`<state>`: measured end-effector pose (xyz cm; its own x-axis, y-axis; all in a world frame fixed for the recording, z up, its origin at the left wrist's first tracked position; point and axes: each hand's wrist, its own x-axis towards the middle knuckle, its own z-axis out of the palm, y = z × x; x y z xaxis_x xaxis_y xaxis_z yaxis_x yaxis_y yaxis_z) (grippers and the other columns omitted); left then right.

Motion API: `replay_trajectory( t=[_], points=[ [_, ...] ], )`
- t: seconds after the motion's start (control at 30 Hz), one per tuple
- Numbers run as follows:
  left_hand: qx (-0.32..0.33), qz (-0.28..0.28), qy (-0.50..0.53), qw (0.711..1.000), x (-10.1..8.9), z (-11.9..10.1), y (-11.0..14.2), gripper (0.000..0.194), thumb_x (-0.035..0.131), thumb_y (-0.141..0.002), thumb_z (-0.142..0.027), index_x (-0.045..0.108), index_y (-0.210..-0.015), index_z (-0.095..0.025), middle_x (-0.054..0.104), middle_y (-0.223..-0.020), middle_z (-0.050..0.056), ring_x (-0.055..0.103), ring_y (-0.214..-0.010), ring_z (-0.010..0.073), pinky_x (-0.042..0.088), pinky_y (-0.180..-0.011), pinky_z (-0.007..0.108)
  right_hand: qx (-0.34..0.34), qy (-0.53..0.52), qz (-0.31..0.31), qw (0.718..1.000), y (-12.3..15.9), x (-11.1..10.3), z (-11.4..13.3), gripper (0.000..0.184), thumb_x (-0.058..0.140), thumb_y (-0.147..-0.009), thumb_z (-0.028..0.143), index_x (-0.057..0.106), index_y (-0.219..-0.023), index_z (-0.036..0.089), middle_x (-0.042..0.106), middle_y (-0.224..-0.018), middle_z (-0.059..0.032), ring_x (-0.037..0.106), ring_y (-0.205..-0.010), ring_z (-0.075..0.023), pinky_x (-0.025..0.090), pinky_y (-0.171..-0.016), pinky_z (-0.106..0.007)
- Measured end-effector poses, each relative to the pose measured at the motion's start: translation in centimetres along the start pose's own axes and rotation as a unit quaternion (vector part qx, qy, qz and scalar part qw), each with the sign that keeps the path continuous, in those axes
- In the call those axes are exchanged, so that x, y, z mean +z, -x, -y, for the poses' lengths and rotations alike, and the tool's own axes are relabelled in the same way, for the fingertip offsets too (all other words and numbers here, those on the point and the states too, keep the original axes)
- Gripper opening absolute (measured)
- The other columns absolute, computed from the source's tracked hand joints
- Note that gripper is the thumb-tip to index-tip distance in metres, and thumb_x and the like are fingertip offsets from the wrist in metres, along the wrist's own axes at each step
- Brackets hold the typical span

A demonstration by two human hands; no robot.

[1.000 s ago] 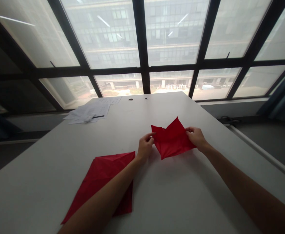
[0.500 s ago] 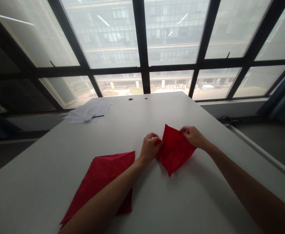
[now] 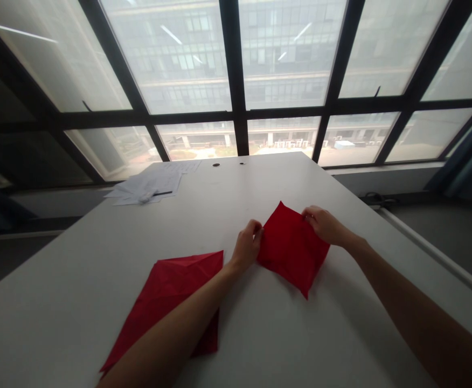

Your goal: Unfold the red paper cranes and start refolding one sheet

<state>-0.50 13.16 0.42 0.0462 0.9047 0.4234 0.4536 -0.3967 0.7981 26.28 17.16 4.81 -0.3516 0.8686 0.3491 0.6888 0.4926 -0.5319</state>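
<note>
Red square sheet (image 3: pixel 288 250), thin and creased, was held up between two bare hands over the near right part of a white table (image 3: pixel 268 334). The left hand (image 3: pixel 247 245) pinched its left edge between thumb and fingers; the right hand (image 3: pixel 323 223) grasped its upper right edge, fingertips partly curled out of sight. Gripping opposite sides probably kept the limp sheet spread out. Whether it was paper or cloth, or its lowest corner touched the tabletop, could not be told. Left of it lay a second red sheet (image 3: pixel 159 288), partly covered by the left forearm (image 3: pixel 179 326). Beyond, white papers (image 3: pixel 151 180) were fanned out, bearing a slim dark object (image 3: pixel 163 193) too small to identify.
</note>
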Motion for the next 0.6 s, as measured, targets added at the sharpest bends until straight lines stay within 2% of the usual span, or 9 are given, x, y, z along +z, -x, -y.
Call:
replay_trajectory(
  t=[0.1,0.17,0.23,0.3,0.33,0.4,0.47,0.53,0.6],
  points=[
    [-0.040,0.014,0.025,0.999,-0.1,0.4,-0.2,0.010,0.052,-0.093,-0.028,0.059,-0.093,-0.021,0.062,-0.072,-0.001,0.055,-0.064,0.0157,0.039,-0.061,0.025,-0.005,-0.016,0.028,0.999,-0.1,-0.3,-0.2,0.024,0.046,-0.090,0.015,0.069,-0.089,0.021,0.070,-0.093,-0.0085,0.064,-0.083,-0.0218,0.047,-0.072,-0.031],
    [-0.039,0.002,0.007,0.999,-0.3,0.3,-0.3,0.013,0.055,-0.092,-0.029,0.060,-0.102,-0.021,0.064,-0.075,0.001,0.058,-0.067,0.0173,0.042,-0.063,0.027,0.016,-0.029,0.047,0.998,-0.2,-0.3,-0.4,0.025,0.045,-0.090,0.015,0.069,-0.090,0.020,0.071,-0.093,-0.0078,0.064,-0.083,-0.0212,0.047,-0.072,-0.030],
    [0.019,-0.031,-0.073,0.997,-0.6,-0.3,-0.1,0.020,0.058,-0.091,-0.026,0.061,-0.110,-0.022,0.068,-0.093,0.006,0.062,-0.086,0.0216,0.046,-0.078,0.033,0.049,-0.031,0.066,0.996,-0.3,-0.1,-0.6,0.025,0.045,-0.089,0.014,0.070,-0.089,0.018,0.073,-0.090,-0.0077,0.065,-0.081,-0.0205,0.047,-0.070,-0.028],
    [0.103,-0.036,-0.182,0.977,-0.7,-1.3,0.4,0.023,0.056,-0.093,-0.022,0.063,-0.114,-0.024,0.065,-0.114,0.008,0.057,-0.108,0.0254,0.042,-0.094,0.040,0.075,-0.018,0.085,0.993,-0.4,0.4,-0.8,0.024,0.047,-0.087,0.013,0.070,-0.089,0.016,0.073,-0.089,-0.0076,0.066,-0.080,-0.0195,0.047,-0.070,-0.026],
    [0.131,-0.019,-0.223,0.966,-0.6,-1.9,0.8,0.023,0.051,-0.095,-0.021,0.065,-0.113,-0.024,0.064,-0.117,0.008,0.056,-0.111,0.0254,0.041,-0.097,0.041,0.083,-0.010,0.093,0.992,-0.4,0.7,-0.9,0.023,0.047,-0.086,0.012,0.070,-0.089,0.016,0.074,-0.090,-0.0076,0.066,-0.081,-0.0191,0.047,-0.070,-0.025],
    [0.156,0.055,-0.267,0.950,-0.2,-2.8,1.7,0.024,0.046,-0.098,-0.022,0.067,-0.109,-0.025,0.065,-0.118,0.007,0.057,-0.110,0.0237,0.040,-0.099,0.041,0.093,0.009,0.098,0.991,-0.3,1.3,-1.1,0.023,0.049,-0.085,0.011,0.071,-0.088,0.016,0.074,-0.091,-0.0081,0.067,-0.082,-0.0191,0.047,-0.072,-0.025],
    [0.140,0.130,-0.283,0.940,0.5,-3.2,2.6,0.028,0.052,-0.097,-0.036,0.065,-0.119,-0.025,0.064,-0.124,0.007,0.057,-0.114,0.0243,0.039,-0.103,0.042,0.101,0.027,0.092,0.990,0.0,2.0,-1.1,0.021,0.051,-0.084,0.012,0.072,-0.086,0.016,0.075,-0.091,-0.0097,0.067,-0.084,-0.0205,0.046,-0.076,-0.027],
    [0.117,0.189,-0.297,0.929,1.1,-2.9,3.2,0.060,0.056,-0.090,-0.056,0.051,-0.140,-0.022,0.052,-0.144,0.011,0.046,-0.132,0.0293,0.033,-0.111,0.046,0.110,0.043,0.078,0.990,0.4,2.6,-1.0,0.019,0.053,-0.085,0.015,0.072,-0.085,0.015,0.074,-0.091,-0.0122,0.067,-0.085,-0.0223,0.046,-0.079,-0.029],
    [0.108,0.244,-0.310,0.912,1.4,-2.4,3.6,0.085,0.052,-0.086,-0.069,0.034,-0.152,-0.020,0.033,-0.158,0.013,0.027,-0.147,0.0327,0.021,-0.119,0.050,0.119,0.050,0.071,0.989,0.6,3.0,-0.9,0.017,0.056,-0.086,0.021,0.072,-0.087,0.015,0.074,-0.092,-0.0134,0.067,-0.084,-0.0229,0.046,-0.080,-0.031]
  ],
)
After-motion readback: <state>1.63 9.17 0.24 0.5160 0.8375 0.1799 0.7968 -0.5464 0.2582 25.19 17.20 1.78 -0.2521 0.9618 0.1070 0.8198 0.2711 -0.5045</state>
